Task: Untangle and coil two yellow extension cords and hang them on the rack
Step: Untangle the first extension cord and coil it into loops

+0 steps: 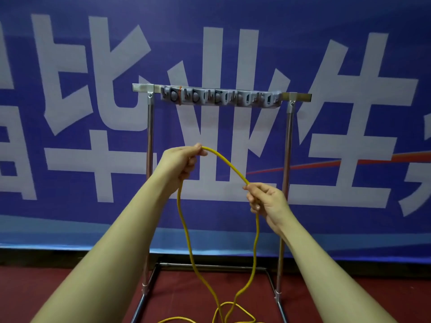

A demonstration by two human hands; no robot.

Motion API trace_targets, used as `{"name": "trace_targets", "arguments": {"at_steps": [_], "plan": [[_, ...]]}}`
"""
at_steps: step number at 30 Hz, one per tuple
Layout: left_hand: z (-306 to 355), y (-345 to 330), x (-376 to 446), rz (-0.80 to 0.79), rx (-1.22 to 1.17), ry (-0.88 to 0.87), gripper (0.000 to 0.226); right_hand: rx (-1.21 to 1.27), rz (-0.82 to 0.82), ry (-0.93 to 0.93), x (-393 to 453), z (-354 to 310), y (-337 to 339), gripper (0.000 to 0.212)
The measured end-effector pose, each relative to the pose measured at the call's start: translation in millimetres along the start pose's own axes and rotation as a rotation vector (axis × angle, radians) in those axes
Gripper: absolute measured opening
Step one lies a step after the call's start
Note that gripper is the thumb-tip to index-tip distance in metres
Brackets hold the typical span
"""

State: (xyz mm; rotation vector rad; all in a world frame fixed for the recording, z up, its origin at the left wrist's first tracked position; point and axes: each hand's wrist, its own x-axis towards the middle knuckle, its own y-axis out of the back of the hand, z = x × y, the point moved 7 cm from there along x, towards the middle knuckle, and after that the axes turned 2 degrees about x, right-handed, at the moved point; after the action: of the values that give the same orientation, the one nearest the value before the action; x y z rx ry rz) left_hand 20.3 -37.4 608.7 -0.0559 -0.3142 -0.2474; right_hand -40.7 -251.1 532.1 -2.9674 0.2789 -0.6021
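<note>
A yellow extension cord (227, 162) arches between my two hands in front of the rack. My left hand (182, 160) grips it at the upper left; one strand hangs from that hand to the floor. My right hand (265, 200) pinches the cord lower on the right, and another strand drops from it. Both strands cross and end in loose loops (233, 313) on the red floor at the bottom edge. The metal rack (150, 127) stands behind, its grey hook strip (220, 97) along the top bar holding no cord. I cannot tell whether the loops belong to one cord or two.
A blue banner (70, 89) with large white characters fills the wall behind the rack. The rack's base frame (210, 266) lies on the red floor (46, 287), its side rails running toward me on either side of the cord loops.
</note>
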Motion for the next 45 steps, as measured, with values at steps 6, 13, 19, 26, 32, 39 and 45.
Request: {"name": "trace_targets", "arguments": {"at_steps": [6, 13, 19, 26, 32, 39, 45], "plan": [[-43, 2, -6, -0.114, 0.236, 0.269, 0.033, -0.02, 0.065, 0.001, 11, -11, 1, 0.028], [-4, -23, -7, -0.159, 0.342, -0.084, 0.033, -0.31, -0.027, 0.094, 16, -55, -21, 0.029], [4, -22, -10, -0.055, 0.323, -0.207, 0.028, -0.384, -0.153, 0.062, 11, -49, -34, 0.026], [-11, 26, -2, 0.09, -0.004, -0.072, 0.018, -0.229, -0.128, -0.068, 2, 5, -6, 0.019], [-40, 17, -11, -0.277, 0.211, 0.224, 0.031, -0.052, -0.028, -0.027, 10, -5, -6, 0.025], [-14, -20, -14, -0.282, 0.447, -0.059, 0.034, -0.267, -0.141, 0.092, 17, -47, -47, 0.026], [14, -18, -9, -0.089, 0.282, -0.303, 0.031, -0.242, -0.178, 0.155, 23, -70, -58, 0.022]]}}
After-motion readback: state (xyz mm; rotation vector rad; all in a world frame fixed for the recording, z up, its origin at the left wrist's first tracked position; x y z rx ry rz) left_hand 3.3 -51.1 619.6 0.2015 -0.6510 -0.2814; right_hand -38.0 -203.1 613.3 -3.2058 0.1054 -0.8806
